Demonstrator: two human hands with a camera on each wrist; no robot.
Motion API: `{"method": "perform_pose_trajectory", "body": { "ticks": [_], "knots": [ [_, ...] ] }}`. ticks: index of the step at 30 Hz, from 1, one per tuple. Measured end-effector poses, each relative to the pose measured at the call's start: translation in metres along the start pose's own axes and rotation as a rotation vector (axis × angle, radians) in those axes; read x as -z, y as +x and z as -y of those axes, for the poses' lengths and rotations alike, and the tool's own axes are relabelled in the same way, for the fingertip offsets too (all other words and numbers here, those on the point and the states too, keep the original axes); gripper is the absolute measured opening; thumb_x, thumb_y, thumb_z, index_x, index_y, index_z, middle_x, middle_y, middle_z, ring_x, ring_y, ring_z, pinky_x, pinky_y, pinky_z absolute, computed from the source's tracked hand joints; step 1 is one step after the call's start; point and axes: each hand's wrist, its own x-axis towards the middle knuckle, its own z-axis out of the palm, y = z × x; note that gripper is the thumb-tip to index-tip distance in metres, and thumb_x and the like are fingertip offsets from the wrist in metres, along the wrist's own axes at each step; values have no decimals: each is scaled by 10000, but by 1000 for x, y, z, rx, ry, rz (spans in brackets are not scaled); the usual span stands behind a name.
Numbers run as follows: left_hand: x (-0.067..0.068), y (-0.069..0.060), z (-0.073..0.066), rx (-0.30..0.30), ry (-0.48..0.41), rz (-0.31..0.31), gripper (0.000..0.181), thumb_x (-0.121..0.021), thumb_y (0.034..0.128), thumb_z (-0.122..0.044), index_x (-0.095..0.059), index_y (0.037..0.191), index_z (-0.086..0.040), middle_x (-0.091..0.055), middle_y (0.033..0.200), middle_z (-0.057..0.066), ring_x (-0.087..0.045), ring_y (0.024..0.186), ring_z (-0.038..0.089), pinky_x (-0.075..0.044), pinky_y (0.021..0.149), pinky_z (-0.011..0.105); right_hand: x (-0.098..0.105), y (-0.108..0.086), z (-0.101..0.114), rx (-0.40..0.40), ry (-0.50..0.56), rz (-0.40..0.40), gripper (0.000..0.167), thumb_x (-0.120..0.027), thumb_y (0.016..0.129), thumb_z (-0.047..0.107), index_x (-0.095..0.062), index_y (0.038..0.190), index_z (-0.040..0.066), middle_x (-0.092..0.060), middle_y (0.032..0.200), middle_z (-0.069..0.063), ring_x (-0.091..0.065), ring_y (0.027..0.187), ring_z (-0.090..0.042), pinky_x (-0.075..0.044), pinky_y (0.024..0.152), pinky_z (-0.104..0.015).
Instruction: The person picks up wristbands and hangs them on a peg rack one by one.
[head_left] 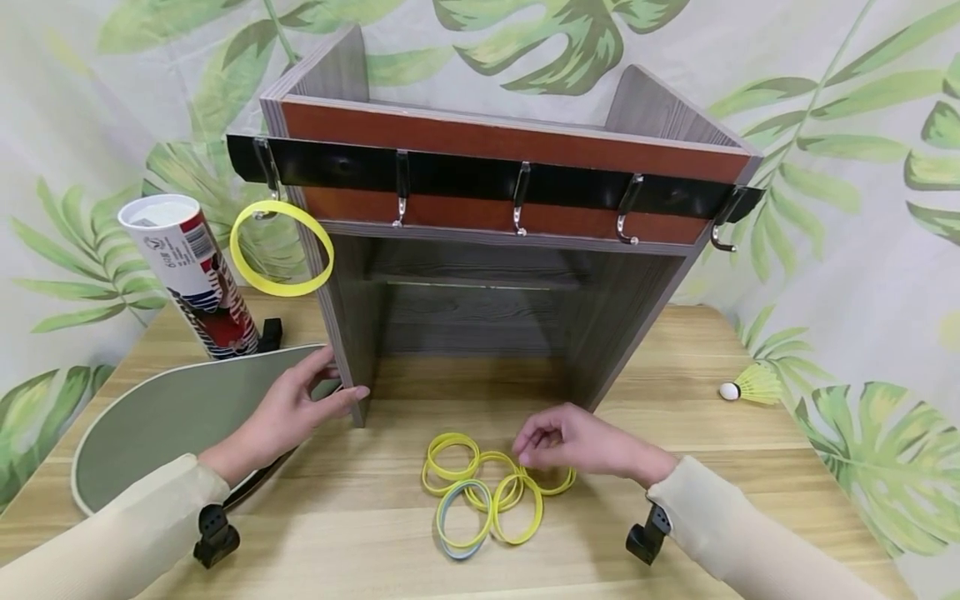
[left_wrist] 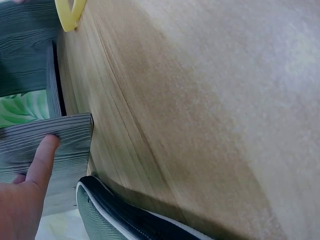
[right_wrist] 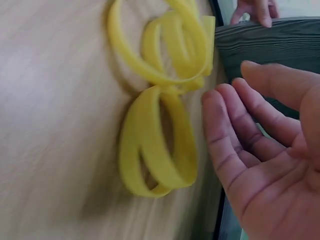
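1. The grey wood-grain shelf unit (head_left: 480,312) is held at its left front edge by the left hand (head_left: 300,404), thumb against fingers.
2. By the right hand (head_left: 573,442), loosely curved, nothing is held; the flat yellow rings (right_wrist: 156,145) lie just beside it, on the near tabletop (head_left: 360,533).
3. One yellow ring (head_left: 288,290) is hung on the leftmost metal hook (head_left: 268,171); apparently another is being reached for, so a narrow pinch would be called for.
4. On the white-and-red printed tube (head_left: 198,283), far left, a barcode (head_left: 198,242) is seen; no brand can be read.

The right hand (right_wrist: 270,150) hovers just beside yellow bands (right_wrist: 150,130).
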Motion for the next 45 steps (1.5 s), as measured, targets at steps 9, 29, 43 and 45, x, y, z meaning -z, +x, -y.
{"method": "perform_pose_trajectory", "body": {
  "ticks": [9,29,43,45],
  "knots": [
    [0,0,0,9,1,-1,526,-731,985,-90,-539,1473,-43,-722,1151,204,-657,1007,-42,-622,751,181,-9,-5,-10,12,13,54,182,-743,953,71,-718,1089,-47,-733,1015,-149,-650,894,-53,-604,825,-182],
    [1,0,0,41,-38,30,555,-713,1001,-98,-498,1508,-26,-701,1225,272,-664,1016,-43,-650,747,223,-15,-5,-12,23,-33,28,102,-740,945,19,-702,1029,-27,-714,979,-134,-628,848,-39,-607,794,-202],
    [0,0,2,25,-43,17,558,-719,997,-98,-505,1508,-38,-695,1214,272,-653,1026,-64,-656,742,237,7,-16,-7,-2,-9,188,209,-709,978,74,-732,1128,-70,-745,1046,-234,-641,872,-10,-562,773,-140],
    [0,0,2,29,-45,19,564,-719,997,-97,-500,1514,-38,-695,1217,268,-652,1023,-67,-657,744,238,12,-17,-5,-2,-5,208,221,-710,979,81,-724,1132,-78,-738,1050,-247,-634,871,-4,-556,776,-139]
  ]
}}
